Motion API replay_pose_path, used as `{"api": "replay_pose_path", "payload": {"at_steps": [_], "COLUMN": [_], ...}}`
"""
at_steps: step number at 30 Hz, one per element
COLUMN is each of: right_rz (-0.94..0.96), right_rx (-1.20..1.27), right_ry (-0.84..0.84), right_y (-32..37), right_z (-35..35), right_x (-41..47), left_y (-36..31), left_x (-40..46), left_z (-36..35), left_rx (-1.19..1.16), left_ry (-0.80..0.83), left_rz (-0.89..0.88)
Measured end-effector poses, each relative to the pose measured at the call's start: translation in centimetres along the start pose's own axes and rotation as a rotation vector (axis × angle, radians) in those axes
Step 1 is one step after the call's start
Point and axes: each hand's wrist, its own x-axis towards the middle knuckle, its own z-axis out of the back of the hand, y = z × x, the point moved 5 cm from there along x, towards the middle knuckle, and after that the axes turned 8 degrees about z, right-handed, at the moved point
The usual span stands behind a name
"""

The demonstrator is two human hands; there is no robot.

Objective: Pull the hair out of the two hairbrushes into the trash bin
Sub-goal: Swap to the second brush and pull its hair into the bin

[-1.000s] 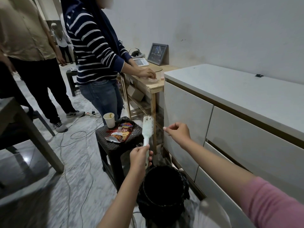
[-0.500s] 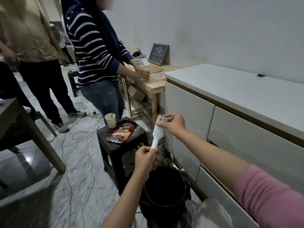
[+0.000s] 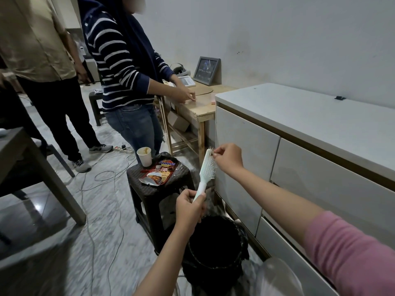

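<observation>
Left hand grips the pale green hairbrush by its handle, right hand pinches hair at the far bristles — best pull straight off, then drop into the black trash bin below.

Stool: cup, noodle pkt.

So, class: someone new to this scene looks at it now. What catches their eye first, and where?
The pale hairbrush, held up at centre, its handle gripped by the left hand while the right hand pinches at its upper bristles. Directly below stands the black trash bin.
</observation>
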Motion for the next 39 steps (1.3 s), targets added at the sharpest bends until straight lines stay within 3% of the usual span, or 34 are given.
{"api": "replay_pose_path", "payload": {"at_steps": [8, 17, 24, 34, 39], "right_rz": [-0.037, -0.181, -0.273, -0.374, -0.369], "right_rx": [-0.029, 0.241, 0.272, 0.039, 0.003], "right_ry": [0.008, -0.050, -0.127, 0.250, 0.286], "right_y": [-1.0, -2.4, -4.5, -7.2, -7.6], "right_z": [-0.3, -0.7, 0.5, -1.2, -1.4], "right_x": [-0.7, -1.6, -2.3, -3.4, -2.8], "left_y": [0.9, 1.9, 2.4, 2.4, 1.5], "left_x": [0.6, 0.8, 1.3, 1.5, 1.3], "left_z": [-0.3, 1.1, 3.1, 3.5, 3.1], "left_rx": [0.034, -0.077, -0.186, -0.199, -0.224], "left_ry": [-0.027, -0.092, -0.253, -0.298, -0.248], "left_rz": [0.129, 0.267, 0.360, 0.397, 0.374]}}
